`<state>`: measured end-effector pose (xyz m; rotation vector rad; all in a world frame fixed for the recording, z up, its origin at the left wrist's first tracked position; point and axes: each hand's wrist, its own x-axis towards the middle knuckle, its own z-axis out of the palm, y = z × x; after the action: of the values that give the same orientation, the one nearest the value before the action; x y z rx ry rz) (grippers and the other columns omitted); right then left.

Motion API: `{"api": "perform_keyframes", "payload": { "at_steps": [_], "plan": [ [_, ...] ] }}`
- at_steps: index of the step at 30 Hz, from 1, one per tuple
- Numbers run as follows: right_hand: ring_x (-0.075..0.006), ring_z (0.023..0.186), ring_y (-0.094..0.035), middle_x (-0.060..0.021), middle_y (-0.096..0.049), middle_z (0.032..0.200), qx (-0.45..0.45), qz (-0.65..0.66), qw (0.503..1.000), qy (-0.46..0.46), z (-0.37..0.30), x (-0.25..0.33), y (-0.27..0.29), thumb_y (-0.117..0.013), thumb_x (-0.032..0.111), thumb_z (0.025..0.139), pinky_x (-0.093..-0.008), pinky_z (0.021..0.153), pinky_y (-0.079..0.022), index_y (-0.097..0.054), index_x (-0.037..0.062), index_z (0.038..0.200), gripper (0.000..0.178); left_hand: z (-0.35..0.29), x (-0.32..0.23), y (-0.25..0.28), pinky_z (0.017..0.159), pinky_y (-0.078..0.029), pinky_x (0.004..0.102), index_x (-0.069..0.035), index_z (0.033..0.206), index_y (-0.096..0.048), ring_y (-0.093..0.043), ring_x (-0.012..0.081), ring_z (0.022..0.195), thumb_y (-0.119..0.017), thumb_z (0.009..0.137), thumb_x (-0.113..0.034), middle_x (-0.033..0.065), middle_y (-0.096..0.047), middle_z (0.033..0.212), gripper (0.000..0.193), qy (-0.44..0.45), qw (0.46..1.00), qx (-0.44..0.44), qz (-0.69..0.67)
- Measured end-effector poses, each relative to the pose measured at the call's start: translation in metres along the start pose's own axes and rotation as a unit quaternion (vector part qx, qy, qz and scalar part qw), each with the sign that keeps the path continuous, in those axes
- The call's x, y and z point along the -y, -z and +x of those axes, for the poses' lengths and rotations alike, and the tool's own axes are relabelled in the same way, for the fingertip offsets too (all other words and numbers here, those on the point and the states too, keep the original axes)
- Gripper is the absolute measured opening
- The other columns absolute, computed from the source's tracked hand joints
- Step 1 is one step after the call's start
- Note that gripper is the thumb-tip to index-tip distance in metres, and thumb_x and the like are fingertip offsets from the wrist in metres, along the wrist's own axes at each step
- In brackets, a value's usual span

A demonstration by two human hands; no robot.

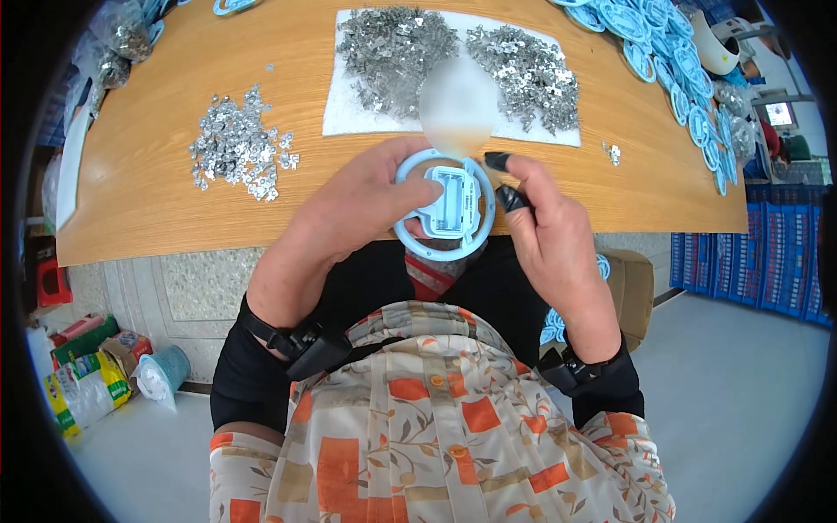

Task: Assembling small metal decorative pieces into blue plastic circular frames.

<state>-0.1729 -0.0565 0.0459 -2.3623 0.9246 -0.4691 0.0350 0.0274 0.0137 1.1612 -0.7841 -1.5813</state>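
Wooden surface (131,174), bent by the lens, a white sheet (349,122) toward its far side; places below are taken from that sheet. Two heaps of small metal pieces lie on it, a left heap (397,52) and a right heap (523,74). Left of the sheet and nearer you: a loose metal pile (234,144). Right of it, a small metal cluster (613,153); farther right, a bank of light-blue parts (663,52).

Your piece in work: a light-blue ring part (449,205), just on your side of the sheet, over the surface's near edge, boxy recess facing up. Your left hand (370,196) pinches it, thumb on the recess's left side, other fingers partly hidden. Your right hand (554,231) is just right of the ring, index and thumb in black finger covers (512,199), tips parted. Nothing shows clearly between them; can't tell whether they touch the rim.

Step, as judged: one part steadied by your left, fine fingerwork by your right. Next move probably calls for a firm left pinch, ring kept level, right fingertips lined up before closing.
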Motion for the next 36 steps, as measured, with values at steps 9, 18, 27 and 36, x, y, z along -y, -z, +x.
{"api": "perform_keyframes", "payload": {
  "at_steps": [9,18,27,36],
  "plan": [
    [-0.0371,0.070,-0.065,-0.0156,-0.067,0.078,0.077,-0.175,0.980,-0.047,0.000,0.033,0.003,-0.061,0.002,0.081,-0.0442,0.061,-0.051,-0.057,0.0133,0.126,0.047,-0.005,0.014,-0.020,0.077,-0.055,0.0257,0.002,0.138,-0.039,-0.061,0.0122,0.102,-0.063,0.092,-0.007,0.0089,-0.060,0.119,0.053,-0.106,0.986,-0.096,0.083],
    [-0.0357,0.067,-0.066,-0.0127,-0.067,0.072,0.038,-0.194,0.980,0.018,0.009,0.027,-0.009,-0.058,0.012,0.087,-0.0471,0.056,-0.051,-0.056,0.0158,0.124,0.037,-0.005,0.013,-0.020,0.089,-0.050,0.0277,0.003,0.141,-0.037,-0.059,0.0122,0.105,-0.062,0.092,-0.008,0.0088,-0.061,0.119,0.057,-0.117,0.972,-0.175,0.104],
    [-0.0395,0.090,-0.066,-0.0250,-0.066,0.097,0.065,0.106,0.992,0.015,0.039,0.019,-0.018,-0.053,0.003,0.088,-0.0418,0.077,-0.052,-0.059,0.0083,0.128,0.040,-0.026,0.007,0.003,0.087,-0.053,0.0277,0.003,0.140,-0.040,-0.060,0.0127,0.105,-0.061,0.093,-0.010,0.0083,-0.061,0.120,0.053,-0.108,0.982,-0.133,-0.086],
    [-0.0402,0.090,-0.065,-0.0238,-0.067,0.096,0.171,-0.050,0.983,0.053,0.056,0.073,-0.026,-0.053,0.007,0.088,-0.0441,0.079,-0.052,-0.058,0.0090,0.129,0.041,-0.058,0.015,0.027,0.084,-0.053,0.0267,0.004,0.138,-0.042,-0.061,0.0123,0.102,-0.063,0.092,-0.013,0.0083,-0.062,0.117,0.053,-0.132,0.966,-0.206,-0.085]
  ]
}}
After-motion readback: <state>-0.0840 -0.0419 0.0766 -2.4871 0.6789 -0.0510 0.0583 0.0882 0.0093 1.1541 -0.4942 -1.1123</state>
